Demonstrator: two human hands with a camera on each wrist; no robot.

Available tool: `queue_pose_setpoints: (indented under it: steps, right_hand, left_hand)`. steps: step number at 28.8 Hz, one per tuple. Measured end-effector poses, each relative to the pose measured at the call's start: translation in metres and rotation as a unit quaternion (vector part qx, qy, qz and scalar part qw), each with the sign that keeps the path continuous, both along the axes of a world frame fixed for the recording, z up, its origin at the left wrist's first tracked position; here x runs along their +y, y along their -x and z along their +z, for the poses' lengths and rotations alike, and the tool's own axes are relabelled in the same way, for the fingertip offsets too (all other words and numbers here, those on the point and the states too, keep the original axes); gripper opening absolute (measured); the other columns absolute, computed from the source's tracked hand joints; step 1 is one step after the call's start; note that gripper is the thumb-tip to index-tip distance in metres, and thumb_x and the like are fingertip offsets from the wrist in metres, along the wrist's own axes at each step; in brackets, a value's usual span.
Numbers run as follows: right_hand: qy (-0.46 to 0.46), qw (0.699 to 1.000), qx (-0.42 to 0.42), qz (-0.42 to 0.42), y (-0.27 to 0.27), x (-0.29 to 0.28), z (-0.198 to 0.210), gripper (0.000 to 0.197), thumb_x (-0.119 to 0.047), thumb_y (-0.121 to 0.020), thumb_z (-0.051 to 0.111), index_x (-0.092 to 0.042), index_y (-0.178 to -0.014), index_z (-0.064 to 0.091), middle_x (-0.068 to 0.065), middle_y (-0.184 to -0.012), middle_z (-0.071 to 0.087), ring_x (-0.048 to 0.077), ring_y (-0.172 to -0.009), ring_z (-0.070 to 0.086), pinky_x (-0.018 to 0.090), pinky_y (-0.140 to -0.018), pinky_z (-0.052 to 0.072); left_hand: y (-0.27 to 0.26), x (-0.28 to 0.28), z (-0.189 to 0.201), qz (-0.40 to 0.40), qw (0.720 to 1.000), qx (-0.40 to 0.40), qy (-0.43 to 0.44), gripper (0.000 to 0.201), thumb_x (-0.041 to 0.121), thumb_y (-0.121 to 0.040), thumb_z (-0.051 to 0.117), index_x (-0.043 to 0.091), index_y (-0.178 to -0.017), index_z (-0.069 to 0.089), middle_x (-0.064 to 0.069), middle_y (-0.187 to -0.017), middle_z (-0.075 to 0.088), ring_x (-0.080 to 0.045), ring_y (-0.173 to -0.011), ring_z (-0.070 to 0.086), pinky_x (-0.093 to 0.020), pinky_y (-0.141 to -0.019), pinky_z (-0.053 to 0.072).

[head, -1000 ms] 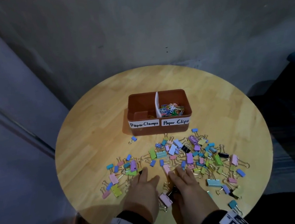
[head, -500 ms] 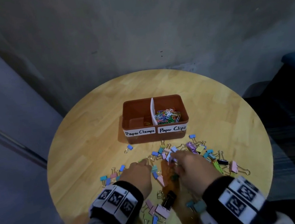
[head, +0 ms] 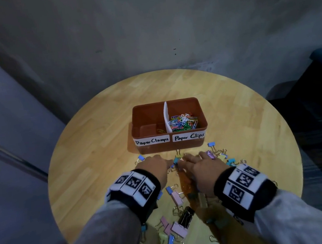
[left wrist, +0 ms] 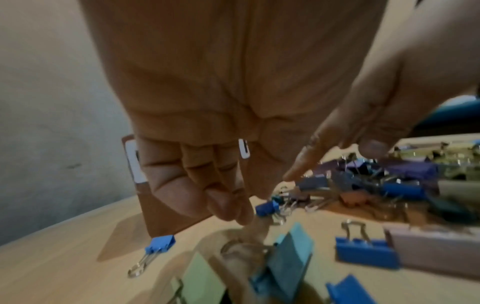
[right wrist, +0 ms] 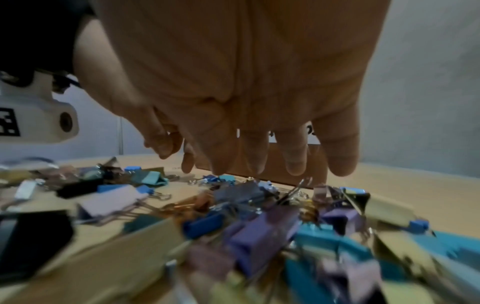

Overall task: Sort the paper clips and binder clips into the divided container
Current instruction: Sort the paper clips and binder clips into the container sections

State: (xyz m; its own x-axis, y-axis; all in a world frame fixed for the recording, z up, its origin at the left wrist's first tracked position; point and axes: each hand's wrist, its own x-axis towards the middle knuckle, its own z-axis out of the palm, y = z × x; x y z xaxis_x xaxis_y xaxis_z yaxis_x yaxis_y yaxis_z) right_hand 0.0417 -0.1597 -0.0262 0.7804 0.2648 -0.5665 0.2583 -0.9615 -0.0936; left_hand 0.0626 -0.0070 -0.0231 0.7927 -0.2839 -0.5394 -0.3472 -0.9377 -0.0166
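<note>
Round wooden table (head: 99,149): I'd cup both empty, loosely spread hands, left hand (head: 155,169) and right hand (head: 199,167), around the binder clips (head: 176,198), scooping them toward the container (head: 169,127).

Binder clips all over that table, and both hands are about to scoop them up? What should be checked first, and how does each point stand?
1. Container upright, within reach: ok.
2. Paper Clamps compartment has room: ok, nearly empty.
3. Paper clips only in their own side: not ok, one seems to lie in the clamps side.
4. Left hand free: cannot tell, fingers curl downward.
5. Right hand free: ok, fingers spread over the binder clips.
6. Clips left behind near the wrists: not ok.
</note>
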Motion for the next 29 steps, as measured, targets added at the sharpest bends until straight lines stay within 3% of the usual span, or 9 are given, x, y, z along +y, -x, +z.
queue_pose_setpoints:
  steps: [3,6,9,12,14,16,19,23,29]
  right_hand:
    - [0.04,0.999,0.028,-0.003,-0.018,0.005,0.0,0.083,-0.014,-0.09,0.055,-0.041,-0.15,0.004,-0.006,-0.16,-0.005,0.033,-0.145,0.002,0.059,-0.113,0.017]
    - [0.068,0.997,0.03,-0.006,-0.024,0.001,-0.007,0.081,-0.022,-0.09,0.06,-0.035,-0.151,0.01,-0.006,-0.159,0.008,0.033,-0.144,0.009,0.061,-0.11,0.021]
    - [0.08,0.997,0.024,-0.001,-0.02,-0.005,-0.01,0.081,-0.022,-0.085,0.064,-0.03,-0.15,0.015,-0.004,-0.155,0.02,0.032,-0.14,0.018,0.06,-0.108,0.024]
    - [0.056,0.998,-0.022,-0.01,-0.016,-0.007,-0.005,0.055,-0.021,-0.087,0.058,-0.024,-0.138,0.037,0.0,-0.144,0.039,0.03,-0.133,0.031,0.054,-0.105,0.031]
    - [0.028,0.998,-0.047,-0.009,-0.017,-0.006,-0.003,0.048,-0.02,-0.09,0.053,-0.029,-0.136,0.042,0.0,-0.139,0.045,0.028,-0.128,0.037,0.05,-0.103,0.036]
    - [0.016,1.0,-0.024,0.005,-0.021,-0.004,-0.002,0.057,-0.021,-0.093,0.05,-0.041,-0.143,0.031,-0.001,-0.143,0.04,0.029,-0.129,0.037,0.049,-0.102,0.038]
    - [0.053,0.998,0.012,0.012,-0.027,-0.004,-0.003,0.062,-0.034,-0.094,0.053,-0.049,-0.145,0.021,0.002,-0.143,0.035,0.033,-0.129,0.035,0.051,-0.101,0.039]
    - [0.067,0.997,0.023,-0.001,-0.031,-0.013,-0.003,0.058,-0.039,-0.092,0.053,-0.045,-0.144,0.026,0.003,-0.143,0.032,0.035,-0.131,0.033,0.051,-0.1,0.039]
    - [0.085,0.996,0.025,-0.022,-0.023,-0.015,-0.007,0.059,-0.019,-0.091,0.049,-0.036,-0.144,0.031,0.004,-0.144,0.032,0.035,-0.135,0.027,0.059,-0.105,0.03]
  left_hand:
    - [-0.005,-0.002,-0.004,-0.009,0.999,0.016,-0.047,0.068,-0.001,-0.093,0.036,0.036,-0.15,0.025,-0.013,-0.124,0.043,-0.033,-0.111,0.049,-0.039,-0.082,0.047]
    - [-0.004,0.006,-0.005,0.004,0.998,0.011,-0.058,0.067,0.001,-0.093,0.036,0.032,-0.151,0.024,-0.012,-0.131,0.041,-0.032,-0.117,0.048,-0.038,-0.086,0.047]
    - [-0.003,0.013,-0.006,0.028,0.999,0.004,-0.046,0.061,0.001,-0.093,0.036,0.03,-0.147,0.035,-0.011,-0.13,0.043,-0.031,-0.116,0.049,-0.036,-0.082,0.044]
    - [-0.008,0.014,-0.012,0.05,0.998,-0.044,0.015,0.041,0.004,-0.092,0.043,0.028,-0.122,0.058,-0.007,-0.119,0.051,-0.028,-0.108,0.053,-0.034,-0.079,0.043]
    - [-0.014,0.008,-0.017,0.056,0.993,-0.071,0.071,0.031,0.006,-0.091,0.048,0.028,-0.104,0.065,-0.004,-0.114,0.058,-0.025,-0.105,0.057,-0.035,-0.082,0.048]
    - [-0.019,-0.002,-0.021,0.055,0.99,-0.074,0.104,0.027,0.009,-0.091,0.051,0.027,-0.098,0.069,-0.002,-0.113,0.064,-0.025,-0.102,0.061,-0.037,-0.083,0.052]
    - [-0.023,-0.013,-0.026,0.056,0.989,-0.067,0.116,0.028,0.013,-0.092,0.055,0.028,-0.107,0.073,-0.001,-0.116,0.067,-0.024,-0.103,0.062,-0.038,-0.086,0.054]
    - [-0.024,-0.012,-0.032,0.06,0.989,-0.068,0.118,0.027,0.018,-0.092,0.056,0.03,-0.109,0.073,0.003,-0.117,0.068,-0.021,-0.105,0.063,-0.038,-0.091,0.053]
    - [-0.016,-0.008,-0.032,0.08,0.988,-0.09,0.1,0.021,0.017,-0.09,0.051,0.021,-0.091,0.071,-0.001,-0.099,0.07,-0.023,-0.092,0.064,-0.036,-0.079,0.055]
